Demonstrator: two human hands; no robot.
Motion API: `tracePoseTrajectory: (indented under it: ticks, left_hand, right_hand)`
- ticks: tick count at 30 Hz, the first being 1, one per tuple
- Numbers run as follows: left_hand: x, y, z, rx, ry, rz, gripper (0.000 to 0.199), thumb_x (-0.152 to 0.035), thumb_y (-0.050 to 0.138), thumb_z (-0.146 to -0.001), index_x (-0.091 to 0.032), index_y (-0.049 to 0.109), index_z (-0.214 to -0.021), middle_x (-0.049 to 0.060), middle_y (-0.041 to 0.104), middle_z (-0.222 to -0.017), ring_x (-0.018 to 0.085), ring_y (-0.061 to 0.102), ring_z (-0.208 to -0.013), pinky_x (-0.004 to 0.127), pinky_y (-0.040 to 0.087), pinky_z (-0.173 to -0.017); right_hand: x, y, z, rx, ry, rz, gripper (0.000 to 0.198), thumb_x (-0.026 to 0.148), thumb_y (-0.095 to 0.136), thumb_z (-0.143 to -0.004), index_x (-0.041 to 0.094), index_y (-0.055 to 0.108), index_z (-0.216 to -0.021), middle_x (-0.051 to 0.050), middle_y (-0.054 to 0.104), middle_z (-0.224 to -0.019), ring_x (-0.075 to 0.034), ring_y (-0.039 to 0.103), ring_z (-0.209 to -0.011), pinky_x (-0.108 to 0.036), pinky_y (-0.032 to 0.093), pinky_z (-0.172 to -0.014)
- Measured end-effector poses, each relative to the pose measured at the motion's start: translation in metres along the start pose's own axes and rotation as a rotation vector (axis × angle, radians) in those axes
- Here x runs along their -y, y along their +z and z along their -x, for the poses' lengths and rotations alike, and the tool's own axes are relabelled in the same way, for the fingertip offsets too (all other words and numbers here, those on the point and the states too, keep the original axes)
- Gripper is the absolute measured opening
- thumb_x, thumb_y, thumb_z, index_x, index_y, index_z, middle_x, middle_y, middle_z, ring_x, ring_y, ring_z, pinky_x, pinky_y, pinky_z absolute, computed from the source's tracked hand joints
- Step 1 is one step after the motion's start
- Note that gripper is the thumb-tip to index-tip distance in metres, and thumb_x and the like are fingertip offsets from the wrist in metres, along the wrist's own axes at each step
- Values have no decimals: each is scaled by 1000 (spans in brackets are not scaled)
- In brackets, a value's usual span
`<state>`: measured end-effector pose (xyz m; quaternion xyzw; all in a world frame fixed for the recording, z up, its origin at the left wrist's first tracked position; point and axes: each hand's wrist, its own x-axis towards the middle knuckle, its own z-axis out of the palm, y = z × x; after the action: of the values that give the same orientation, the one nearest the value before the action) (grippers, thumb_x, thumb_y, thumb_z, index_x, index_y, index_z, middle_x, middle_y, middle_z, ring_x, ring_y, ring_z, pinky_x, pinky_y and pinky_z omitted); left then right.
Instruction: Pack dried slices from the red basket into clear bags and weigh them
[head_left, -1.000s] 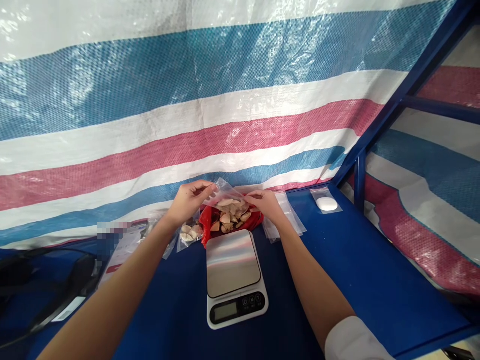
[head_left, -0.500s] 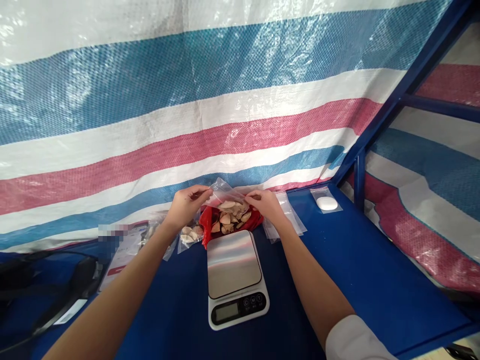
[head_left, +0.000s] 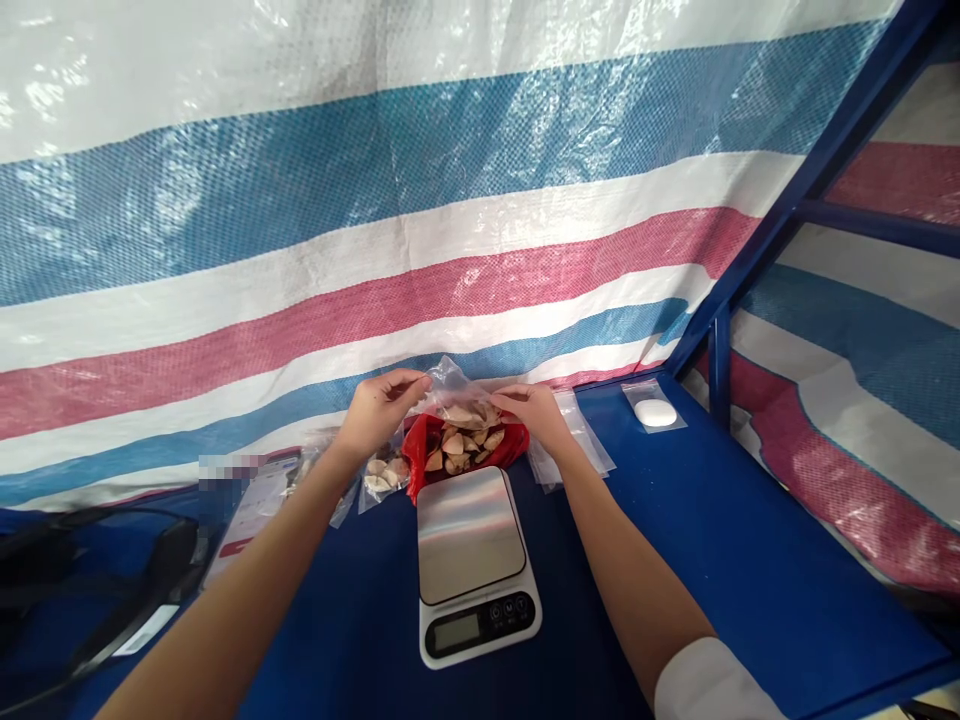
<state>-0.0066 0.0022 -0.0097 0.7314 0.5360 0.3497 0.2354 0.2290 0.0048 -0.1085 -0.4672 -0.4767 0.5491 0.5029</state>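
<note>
Between both hands a clear plastic bag (head_left: 448, 380) is stretched over a red plastic bag (head_left: 420, 455). My left hand (head_left: 382, 410) pinches its left side between thumb and fingers. At the opposite side, my right hand (head_left: 529, 410) closes its fingertips on the clear bag's edge. The red bag lies open and holds several pale brown, dried-looking slices (head_left: 463, 447); I cannot tell their exact kind. Directly in front of it stands a white kitchen scale (head_left: 472, 540) with a bare metal plate and a blank-looking display.
Clear bags of similar pieces (head_left: 385, 474) lie left of the red bag. Flat clear bags (head_left: 577, 435) lie under and beyond my right wrist. A small bag with a white oval object (head_left: 655, 412) sits farther right. Black straps or cables (head_left: 150, 580) are at left. Striped sheeting (head_left: 450, 270) hangs behind the blue table (head_left: 712, 560).
The view has shifted slightly, so everything sits a little lower. Both hands keep hold of the clear bag in nearly the same place.
</note>
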Motion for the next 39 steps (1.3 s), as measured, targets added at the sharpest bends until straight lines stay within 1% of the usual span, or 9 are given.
tracePoseTrajectory:
  ticks: [5, 10, 15, 20, 23, 29, 33, 36, 39]
  left_hand:
    - [1, 1, 0, 15, 20, -13, 46, -64, 65, -83, -19, 76, -86, 7, 78, -86, 22, 69, -78, 32, 55, -76]
    - [10, -4, -2, -46, 7, 46, 43, -61, 66, -83, -19, 75, -86, 6, 76, -80, 21, 69, -73, 31, 55, -72]
    - [11, -3, 0, -56, -9, 64, 40, -58, 67, -83, -19, 75, -86, 5, 75, -78, 20, 68, -73, 31, 55, -72]
    - [10, -3, 1, -28, -10, 49, 37, -55, 67, -85, -19, 76, -88, 5, 76, -79, 20, 69, -74, 31, 54, -73]
    - [12, -7, 1, -56, -13, 63, 38, -55, 67, -85, -19, 75, -88, 5, 76, -78, 20, 69, -73, 32, 55, -73]
    - [15, -12, 5, -89, -22, 73, 37, -55, 67, -84, -19, 75, -84, 5, 75, -77, 19, 67, -71, 31, 54, -70]
    - [15, -13, 10, -107, -35, 91, 38, -56, 67, -84, -19, 75, -85, 5, 75, -77, 19, 68, -71, 31, 54, -70]
    - [14, -13, 13, -104, -28, 108, 39, -58, 68, -83, -20, 75, -85, 5, 76, -79, 20, 69, -73, 31, 55, -72]
    - [13, -14, 16, -96, -27, 110, 42, -61, 68, -83, -20, 76, -85, 6, 77, -81, 22, 70, -77, 32, 55, -74]
  right_hand:
    - [-3, 3, -1, 62, 69, -109, 26, 37, 81, -71, 16, 81, -87, -3, 75, -76, -15, 65, -66, -32, 61, -72]
    - [-2, 1, 1, 33, 98, -32, 17, 31, 76, -77, 17, 81, -86, -4, 76, -76, -16, 68, -68, -32, 62, -70]
    - [3, 5, 4, 53, 79, 34, 14, 29, 74, -80, 18, 81, -84, -5, 76, -77, -18, 71, -72, -31, 62, -70]
    - [2, 9, 3, 89, 94, -26, 15, 30, 77, -79, 18, 81, -87, -3, 75, -73, -15, 68, -66, -29, 61, -67]
    - [-1, 9, 1, 96, 109, -32, 15, 31, 77, -79, 19, 81, -87, -4, 76, -76, -17, 70, -69, -30, 61, -68]
    - [-17, 9, -4, 66, -56, 189, 18, 34, 73, -81, 21, 82, -87, -6, 78, -80, -22, 72, -75, -35, 62, -69]
    - [-16, 7, -5, 24, -129, 274, 19, 37, 73, -81, 23, 83, -89, -5, 79, -84, -24, 73, -79, -37, 63, -74]
    - [-8, 6, -3, -5, -144, 280, 20, 38, 72, -81, 23, 83, -89, -4, 80, -86, -24, 74, -82, -36, 62, -76]
    - [-2, 7, -3, -16, -123, 247, 22, 40, 72, -82, 22, 82, -91, -4, 80, -88, -23, 74, -78, -35, 62, -74]
